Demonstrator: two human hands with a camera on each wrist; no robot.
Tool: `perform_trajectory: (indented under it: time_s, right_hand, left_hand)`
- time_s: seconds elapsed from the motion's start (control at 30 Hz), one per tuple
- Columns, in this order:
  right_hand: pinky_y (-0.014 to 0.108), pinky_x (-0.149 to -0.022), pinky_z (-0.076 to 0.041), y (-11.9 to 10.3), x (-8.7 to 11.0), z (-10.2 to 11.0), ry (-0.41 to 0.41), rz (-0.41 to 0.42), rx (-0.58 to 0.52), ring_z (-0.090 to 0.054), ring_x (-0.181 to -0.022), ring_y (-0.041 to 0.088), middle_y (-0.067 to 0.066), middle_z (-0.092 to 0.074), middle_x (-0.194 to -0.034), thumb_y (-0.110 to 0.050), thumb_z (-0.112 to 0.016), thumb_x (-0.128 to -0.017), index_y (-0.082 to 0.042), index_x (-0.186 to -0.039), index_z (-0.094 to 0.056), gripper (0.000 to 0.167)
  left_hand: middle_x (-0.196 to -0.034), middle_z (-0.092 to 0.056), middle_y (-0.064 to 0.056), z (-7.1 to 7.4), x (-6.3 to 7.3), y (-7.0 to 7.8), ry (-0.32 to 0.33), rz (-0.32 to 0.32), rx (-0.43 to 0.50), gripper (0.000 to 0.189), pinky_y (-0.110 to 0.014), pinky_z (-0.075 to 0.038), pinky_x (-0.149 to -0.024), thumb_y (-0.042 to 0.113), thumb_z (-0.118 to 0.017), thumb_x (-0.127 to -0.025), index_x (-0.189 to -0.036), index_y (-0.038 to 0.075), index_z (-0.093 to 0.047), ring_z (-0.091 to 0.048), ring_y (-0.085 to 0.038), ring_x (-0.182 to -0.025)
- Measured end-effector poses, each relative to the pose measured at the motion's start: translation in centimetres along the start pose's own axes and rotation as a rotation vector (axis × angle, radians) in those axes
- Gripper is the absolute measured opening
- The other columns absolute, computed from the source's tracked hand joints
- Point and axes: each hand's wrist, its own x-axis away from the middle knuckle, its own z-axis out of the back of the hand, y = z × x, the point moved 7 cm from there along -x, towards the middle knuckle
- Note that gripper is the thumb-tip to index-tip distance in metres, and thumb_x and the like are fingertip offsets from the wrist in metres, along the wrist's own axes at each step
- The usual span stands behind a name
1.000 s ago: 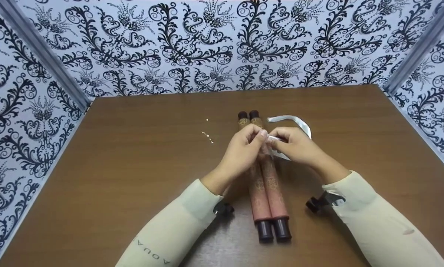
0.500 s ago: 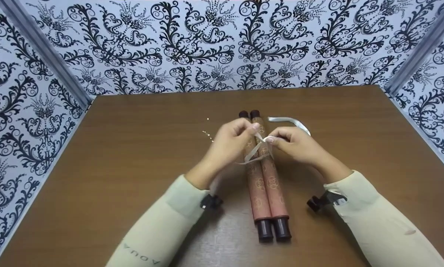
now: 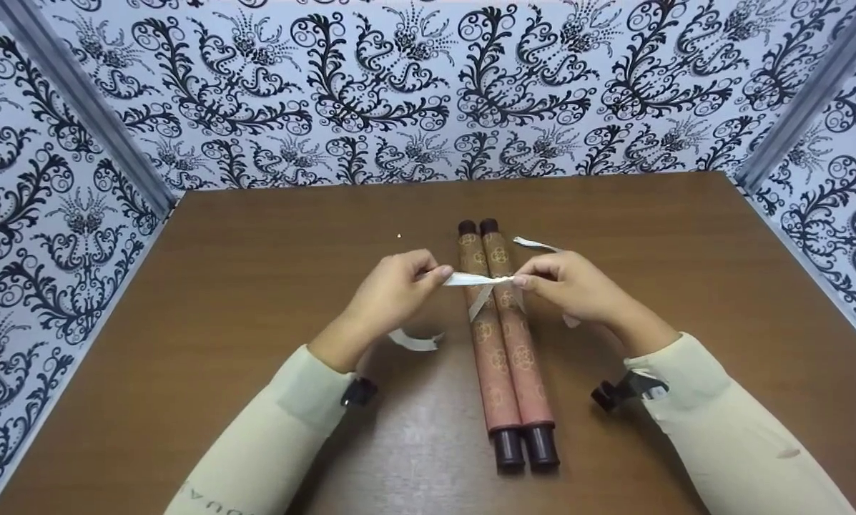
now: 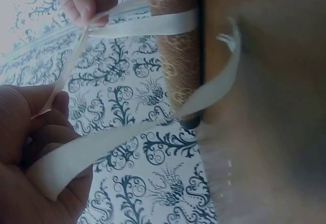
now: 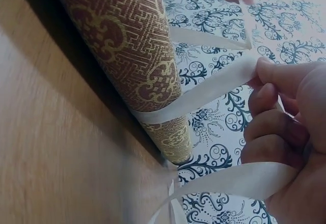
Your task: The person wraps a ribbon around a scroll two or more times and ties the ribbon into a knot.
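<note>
A scroll (image 3: 503,372) with two rolled, gold-patterned brocade sides and dark knobbed ends lies lengthwise on the table. White ribbon (image 3: 467,279) loops around both rolls and rises to a crossing above them. My left hand (image 3: 392,290), left of the rolls, pinches one ribbon end between thumb and forefinger. In the left wrist view its loose tail (image 4: 214,86) passes through the palm and hangs free. Over the right roll, my right hand (image 3: 567,286) pinches the ribbon by the crossing. Another ribbon tail (image 5: 234,180) trails from under its curled fingers in the right wrist view.
The brown wooden table (image 3: 256,343) is walled at the back and sides by panels (image 3: 413,86) with black scrollwork on white. A tiny pale speck (image 3: 399,235) lies left of the scroll's far end. Wrist cameras (image 3: 360,392) hang below both sleeves.
My left hand has moved left and slightly toward me, drawing the ribbon out taut across the rolls. A ribbon tail now hangs below it. My right hand has barely moved.
</note>
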Motion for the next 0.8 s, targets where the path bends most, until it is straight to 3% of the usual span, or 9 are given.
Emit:
perform_trajectory:
  time_s: [0.17,0.4,0.6,0.8]
  right_hand:
    - [0.025,-0.066,-0.042,0.3,-0.3,0.5,0.041,0.058,0.115,-0.049,-0.072,0.010,0.007,-0.064,-0.079,-0.021,-0.068,-0.102,-0.008,-0.101,-0.079,0.018]
    - [0.026,-0.064,-0.037,0.9,-0.3,1.5,0.012,0.042,0.144,-0.043,-0.067,0.010,-0.008,-0.050,-0.069,-0.020,-0.067,-0.102,-0.006,-0.101,-0.078,0.018]
    - [0.026,-0.067,-0.040,1.9,-0.1,1.9,-0.048,-0.014,0.120,-0.047,-0.070,0.012,0.000,-0.060,-0.075,-0.023,-0.067,-0.102,-0.003,-0.097,-0.077,0.022]
    - [0.025,-0.068,-0.041,2.8,-0.2,1.6,-0.114,-0.012,0.101,-0.050,-0.073,0.011,0.006,-0.064,-0.080,-0.018,-0.067,-0.101,0.000,-0.094,-0.076,0.021]
  left_hand:
    - [-0.067,-0.047,0.006,-0.2,0.5,-1.4,0.013,0.040,0.008,0.027,-0.030,-0.034,-0.059,0.031,-0.068,-0.102,-0.082,0.014,-0.064,-0.040,-0.012,-0.061]
    - [-0.067,-0.046,0.007,-0.5,0.4,-2.4,-0.005,0.065,-0.013,0.028,-0.030,-0.034,-0.060,0.031,-0.068,-0.102,-0.080,0.014,-0.063,-0.041,-0.013,-0.062]
    - [-0.067,-0.045,0.006,-0.6,0.5,-3.5,-0.045,0.112,-0.026,0.029,-0.030,-0.033,-0.059,0.032,-0.068,-0.102,-0.080,0.014,-0.064,-0.040,-0.013,-0.062]
    - [-0.069,-0.046,0.005,-0.3,0.5,-4.4,-0.058,0.133,-0.039,0.028,-0.030,-0.034,-0.060,0.030,-0.068,-0.102,-0.080,0.012,-0.066,-0.041,-0.014,-0.065]
